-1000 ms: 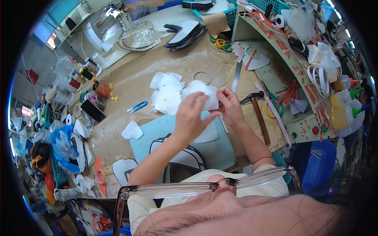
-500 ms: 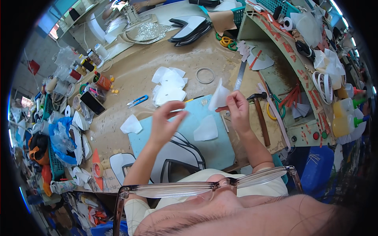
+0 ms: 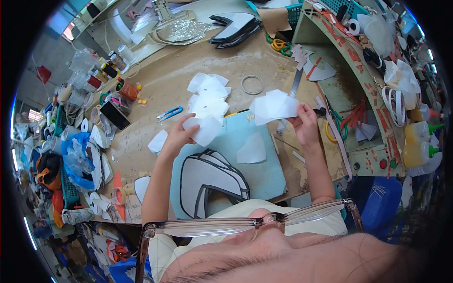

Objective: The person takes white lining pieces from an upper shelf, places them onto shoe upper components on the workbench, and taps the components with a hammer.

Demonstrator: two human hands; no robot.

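Note:
My left hand pinches one thin white cut piece between thumb and fingers, over the top left corner of a light blue board. My right hand grips a few overlapping white pieces by their right edge, fanned out above the board's far right corner. Just beyond my left hand lies a loose pile of similar white pieces. One more piece rests flat on the board, and another sits left of it. Black-edged, curved white panels lie stacked nearest me.
Blue thread snips, a ring and a phone lie on the bench. Thread spools crowd the left. At the right stands a shelf unit beside bottles. A hammer is mostly hidden behind my right hand.
My left hand, empty before, now holds a white piece. The pieces in my right hand have turned from nearly edge-on to flat and spread. The whole view has shifted slightly.

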